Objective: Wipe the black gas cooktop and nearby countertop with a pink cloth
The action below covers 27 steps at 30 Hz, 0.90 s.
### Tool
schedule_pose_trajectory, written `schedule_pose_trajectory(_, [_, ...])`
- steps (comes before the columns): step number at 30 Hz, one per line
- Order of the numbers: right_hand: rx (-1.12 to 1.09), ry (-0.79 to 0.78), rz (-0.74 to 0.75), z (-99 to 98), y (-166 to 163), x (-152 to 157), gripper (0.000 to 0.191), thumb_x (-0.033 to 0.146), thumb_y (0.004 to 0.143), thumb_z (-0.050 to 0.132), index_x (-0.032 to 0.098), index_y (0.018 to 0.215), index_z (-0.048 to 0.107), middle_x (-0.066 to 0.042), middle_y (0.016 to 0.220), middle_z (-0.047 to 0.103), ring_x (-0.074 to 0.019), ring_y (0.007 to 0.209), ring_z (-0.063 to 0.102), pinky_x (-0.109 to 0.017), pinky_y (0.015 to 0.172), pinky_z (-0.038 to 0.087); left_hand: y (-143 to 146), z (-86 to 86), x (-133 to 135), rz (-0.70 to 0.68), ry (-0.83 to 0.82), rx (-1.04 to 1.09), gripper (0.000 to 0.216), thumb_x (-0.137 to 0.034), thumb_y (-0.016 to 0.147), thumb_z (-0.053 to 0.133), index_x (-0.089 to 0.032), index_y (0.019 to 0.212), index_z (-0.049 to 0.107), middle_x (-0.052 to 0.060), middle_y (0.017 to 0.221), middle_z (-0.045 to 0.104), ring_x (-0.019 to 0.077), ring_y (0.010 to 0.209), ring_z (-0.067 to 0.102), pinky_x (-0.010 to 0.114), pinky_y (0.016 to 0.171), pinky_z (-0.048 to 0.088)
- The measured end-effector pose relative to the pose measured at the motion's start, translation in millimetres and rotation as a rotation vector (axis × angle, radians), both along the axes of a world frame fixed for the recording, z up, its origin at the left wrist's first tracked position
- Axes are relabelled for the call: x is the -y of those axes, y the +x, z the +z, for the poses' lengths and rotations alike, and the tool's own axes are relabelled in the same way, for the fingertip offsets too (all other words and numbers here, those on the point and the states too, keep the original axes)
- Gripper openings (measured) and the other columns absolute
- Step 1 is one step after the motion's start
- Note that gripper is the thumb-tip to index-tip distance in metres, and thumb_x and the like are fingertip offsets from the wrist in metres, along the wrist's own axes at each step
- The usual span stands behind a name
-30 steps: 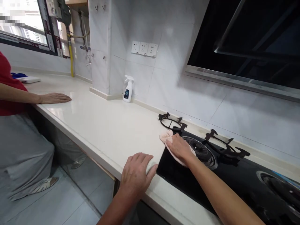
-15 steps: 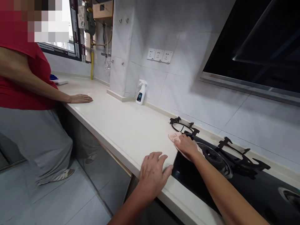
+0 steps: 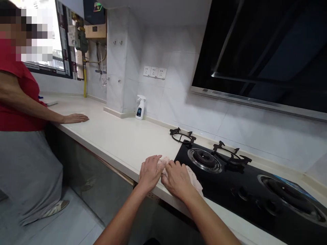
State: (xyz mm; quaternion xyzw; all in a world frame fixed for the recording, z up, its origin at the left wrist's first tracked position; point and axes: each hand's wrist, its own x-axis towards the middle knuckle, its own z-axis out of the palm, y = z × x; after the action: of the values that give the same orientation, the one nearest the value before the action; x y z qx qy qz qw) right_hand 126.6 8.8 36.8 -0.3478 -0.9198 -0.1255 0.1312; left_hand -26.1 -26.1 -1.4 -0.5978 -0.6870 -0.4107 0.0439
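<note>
A pale pink cloth (image 3: 194, 180) lies bunched over the front left corner of the black gas hob (image 3: 224, 194) and the counter's edge. My right hand (image 3: 177, 177) presses down on it, fingers bent around the fabric. Close against it on the left, my left hand (image 3: 151, 170) has its curled fingers and thumb at the cloth's left end, seeming to pinch it. Part of the cloth is hidden under both hands. Two black pan supports, one on the left (image 3: 182, 136) and one on the right (image 3: 231, 154), sit off the burners along the back.
A white spray bottle (image 3: 140, 108) stands by the wall on the pale counter (image 3: 114, 136). At the left, a person in a red top rests a hand (image 3: 75, 118) on the counter. The dark range hood (image 3: 255, 51) overhangs the hob. Wall sockets (image 3: 154, 72) are behind.
My right hand has drawn the cloth from the hob's back left corner to its front edge. My left hand has come up beside it, onto the cloth. The view has turned right.
</note>
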Motion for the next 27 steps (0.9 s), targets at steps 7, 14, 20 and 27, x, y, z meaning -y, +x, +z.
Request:
schedule_pose_trajectory(7, [-0.097, -0.029, 0.089, -1.6, 38, 25, 0.023, 0.040, 0.098, 0.055, 0.023, 0.110, 0.064, -0.006, 0.116, 0.062, -0.0264, 0.104, 0.052, -0.043, 0.088, 0.039, -3, 8.7, -3, 0.027, -0.161, -0.118, 0.045, -0.044, 0.106, 0.034, -0.025, 0.130, 0.067, 0.008, 0.135, 0.069, 0.0257, 0.127, 0.059, 0.043, 0.106, 0.042])
schedule_pose_trajectory(14, [-0.212, -0.149, 0.034, -7.6, 154, 28, 0.018, 0.038, 0.097, 0.059, 0.029, 0.110, 0.067, -0.002, 0.119, 0.061, -0.0231, 0.103, 0.052, -0.040, 0.087, 0.035, -6, 13.1, -11, 0.081, -0.259, -0.210, 0.051, -0.048, 0.107, 0.027, -0.027, 0.129, 0.068, 0.007, 0.137, 0.069, 0.0266, 0.130, 0.058, 0.041, 0.105, 0.043])
schedule_pose_trajectory(20, [-0.252, -0.150, -0.194, -22.3, 275, 34, 0.024, 0.043, 0.095, 0.057, 0.032, 0.111, 0.071, -0.005, 0.120, 0.063, -0.0249, 0.103, 0.055, -0.041, 0.088, 0.038, 1, 19.4, -10, 0.097, -0.284, -0.303, 0.050, -0.051, 0.103, 0.031, -0.028, 0.122, 0.071, 0.006, 0.135, 0.069, 0.0293, 0.128, 0.059, 0.043, 0.102, 0.046])
schedule_pose_trajectory(27, [-0.320, -0.188, -0.376, -45.4, 384, 38, 0.039, 0.063, 0.095, 0.046, 0.035, 0.102, 0.072, -0.006, 0.118, 0.065, -0.0281, 0.104, 0.059, -0.043, 0.085, 0.042, 8, 24.1, -6, 0.098, -0.302, -0.310, 0.047, -0.052, 0.100, 0.037, -0.026, 0.120, 0.072, 0.008, 0.136, 0.068, 0.0301, 0.129, 0.058, 0.045, 0.105, 0.044])
